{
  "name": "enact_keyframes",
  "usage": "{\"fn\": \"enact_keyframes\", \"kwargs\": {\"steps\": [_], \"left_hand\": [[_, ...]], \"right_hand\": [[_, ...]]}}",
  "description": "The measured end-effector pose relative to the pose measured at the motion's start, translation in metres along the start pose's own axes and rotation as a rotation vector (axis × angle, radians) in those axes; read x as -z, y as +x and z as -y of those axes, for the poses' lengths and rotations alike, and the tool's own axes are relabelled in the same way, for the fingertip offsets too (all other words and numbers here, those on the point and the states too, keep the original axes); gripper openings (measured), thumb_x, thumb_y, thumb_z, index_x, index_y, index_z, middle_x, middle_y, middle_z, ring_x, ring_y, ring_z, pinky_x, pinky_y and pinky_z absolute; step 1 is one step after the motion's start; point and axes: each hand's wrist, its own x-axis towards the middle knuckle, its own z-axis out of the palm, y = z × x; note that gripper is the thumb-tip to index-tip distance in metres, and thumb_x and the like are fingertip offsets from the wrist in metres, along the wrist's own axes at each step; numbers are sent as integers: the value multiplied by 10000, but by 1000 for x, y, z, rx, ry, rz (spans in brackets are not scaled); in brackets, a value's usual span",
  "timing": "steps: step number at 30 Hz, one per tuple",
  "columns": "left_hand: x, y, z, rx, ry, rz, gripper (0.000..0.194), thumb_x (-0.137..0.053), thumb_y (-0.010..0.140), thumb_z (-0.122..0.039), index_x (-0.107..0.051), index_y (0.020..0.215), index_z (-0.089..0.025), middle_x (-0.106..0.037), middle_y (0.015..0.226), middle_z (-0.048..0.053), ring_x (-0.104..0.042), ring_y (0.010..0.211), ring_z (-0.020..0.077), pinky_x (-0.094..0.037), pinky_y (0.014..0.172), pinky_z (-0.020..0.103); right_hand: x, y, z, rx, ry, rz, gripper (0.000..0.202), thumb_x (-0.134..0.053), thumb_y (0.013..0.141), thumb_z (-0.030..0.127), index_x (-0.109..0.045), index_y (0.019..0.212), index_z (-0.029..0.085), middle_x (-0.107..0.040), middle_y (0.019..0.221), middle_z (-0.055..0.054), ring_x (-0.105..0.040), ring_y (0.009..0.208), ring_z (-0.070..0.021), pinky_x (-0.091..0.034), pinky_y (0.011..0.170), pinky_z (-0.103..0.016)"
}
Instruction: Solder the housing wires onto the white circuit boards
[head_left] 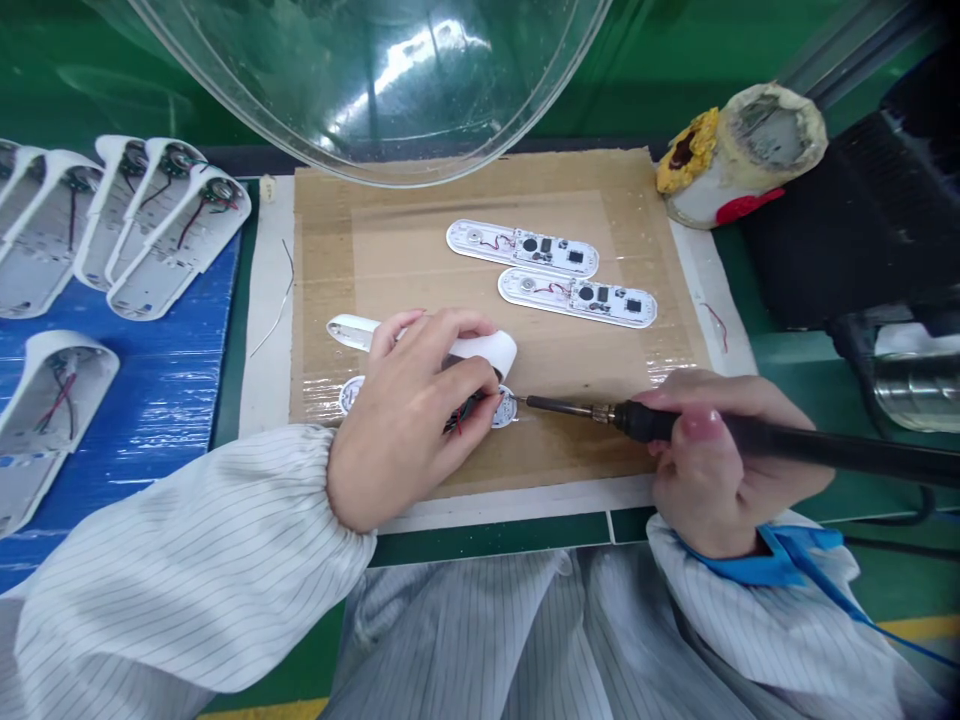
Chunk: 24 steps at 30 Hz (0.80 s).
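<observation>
While the left hand (pixel 409 415) lay curled over a white plastic shell (pixel 491 350) and a small round circuit board (pixel 504 408) on the cardboard mat (pixel 420 250), its fingers pressed down on both and hid most of the board and its red and black wires. The right hand (pixel 712 460) was closed around the black handle of a soldering iron (pixel 750 435), whose metal tip reached left to the edge of the round board, just beside the left fingertips. A blue wrist strap (pixel 780 560) circled the right wrist over the striped white sleeve.

Farther back on the mat lay two long white circuit boards (pixel 551 270), side by side and apart from the hands. A clear curved shield (pixel 375 90) hung over the back edge of the mat and covered part of the green bench (pixel 675 70) behind it. To the right rear stood a worn iron stand (pixel 742 150) with a yellow sponge, and beside it a black unit (pixel 862 220). On the left, a blue tray (pixel 150 380) carried a row of white open shells (pixel 112 220) with red and black wires inside, well apart from the work. A loose thin wire (pixel 281 300) lay on the white sheet between the tray and the mat.
</observation>
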Motion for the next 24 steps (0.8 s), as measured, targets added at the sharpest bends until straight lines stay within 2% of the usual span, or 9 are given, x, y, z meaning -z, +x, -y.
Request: {"fn": "enact_keyframes", "kwargs": {"steps": [2, 5, 11, 16, 24], "left_hand": [[-1, 0, 1, -3, 1, -7, 152, -549, 928, -195, -674, 843, -205, -619, 1262, 75, -582, 1184, 202, -317, 1086, 456], [-2, -1, 3, -5, -5, -20, 132, -575, 926, -203, -682, 850, -219, -627, 1270, 61, -597, 1167, 198, -307, 1102, 463], [-3, -2, 11, -35, -49, -21, 112, -622, 905, -172, -688, 874, -257, -631, 1268, 23, -608, 1123, 157, -237, 1156, 445], [-2, 0, 14, -61, -42, 17, 123, -597, 920, -184, -686, 887, -262, -605, 1291, 33, -581, 1170, 175, -223, 1161, 457], [1, 1, 12, -55, -40, 27, 155, -562, 922, -179, -693, 873, -247, -606, 1275, 49, -598, 1144, 221, -261, 1149, 522]], "right_hand": [[-3, 0, 1, 37, -2, -29, 140, -642, 891, 294, -737, 811, 229, -667, 675, 29, -508, 469, -104, -379, 415, -292], [-6, 1, 2, 12, -19, -6, 136, -630, 905, 287, -743, 837, 249, -685, 701, 20, -523, 483, -124, -423, 437, -310], [-4, 0, 3, 14, -36, -19, 143, -629, 909, 293, -739, 831, 246, -693, 708, -7, -517, 481, -142, -424, 443, -341], [-5, 1, 3, 8, -25, -9, 141, -624, 911, 274, -744, 840, 254, -674, 673, -23, -491, 463, -152, -404, 411, -353], [-2, 2, 0, 90, -9, 45, 75, -664, 862, 250, -737, 847, 241, -666, 667, 2, -491, 442, -122, -369, 409, -315]]}}
